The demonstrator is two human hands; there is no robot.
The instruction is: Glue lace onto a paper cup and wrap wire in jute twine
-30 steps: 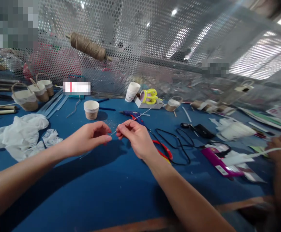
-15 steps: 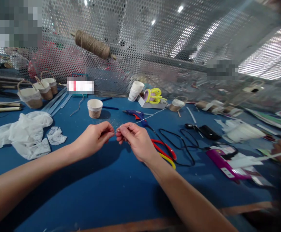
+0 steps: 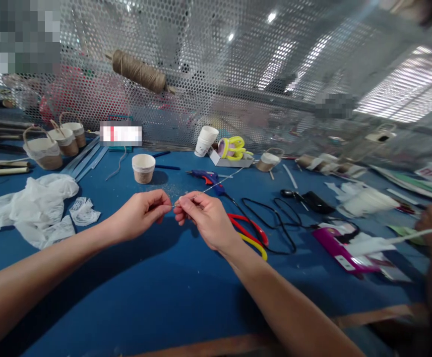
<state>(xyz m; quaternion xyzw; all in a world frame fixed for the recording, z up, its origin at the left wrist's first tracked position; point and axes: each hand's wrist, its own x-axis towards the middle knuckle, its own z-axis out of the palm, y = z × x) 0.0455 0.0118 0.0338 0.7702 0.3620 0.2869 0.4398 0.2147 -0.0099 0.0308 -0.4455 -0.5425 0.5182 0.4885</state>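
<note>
In the middle of the frame, the left hand (image 3: pixel 147 212) and the right hand (image 3: pixel 205 217) pinch one thin twisted cord (image 3: pixel 223 180), fingertips close together. I think small rolls with light, even tension suit it, clear of the glue gun (image 3: pixel 205 176).

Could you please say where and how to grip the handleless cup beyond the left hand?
Around the wall of the cup, below its rim, probably from the near left: it stands upright, narrows toward its base, and the glue gun lies to its right.
</note>
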